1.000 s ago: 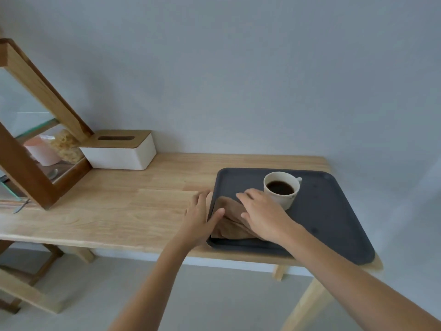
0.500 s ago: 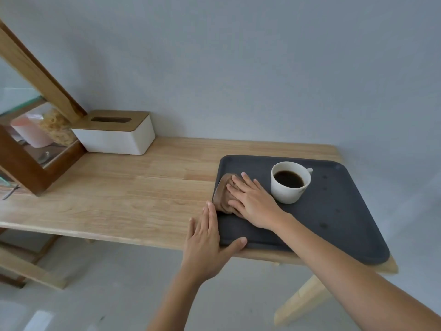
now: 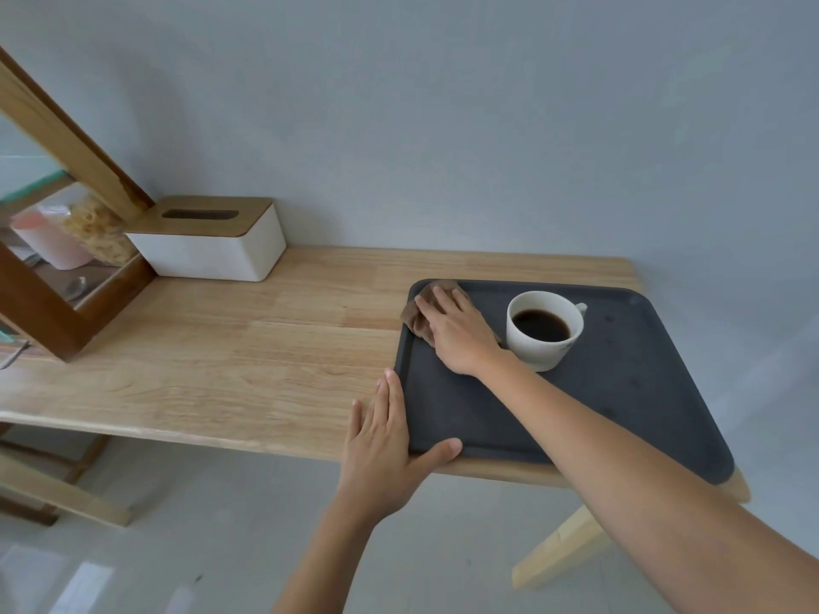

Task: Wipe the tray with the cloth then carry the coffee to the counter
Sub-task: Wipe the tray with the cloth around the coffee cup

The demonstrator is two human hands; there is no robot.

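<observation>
Where the wooden worktop [image 3: 248,347] meets the wall, a dark tray [image 3: 620,392] lies at its 3 o'clock end. The white cup of coffee [image 3: 543,327] stands on the tray. Left hand [image 3: 383,445], grip spread, braces the 7 o'clock corner. Right hand [image 3: 456,332], fingers flat, presses the brown cloth [image 3: 419,314] at 11 o'clock.

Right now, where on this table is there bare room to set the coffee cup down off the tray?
The widest bare patch of the table lies between the tissue box and the tray. A narrower bare strip runs behind the tray along the wall. The tray's left half is crowded: right hand on the cloth, left hand at its edge.
</observation>
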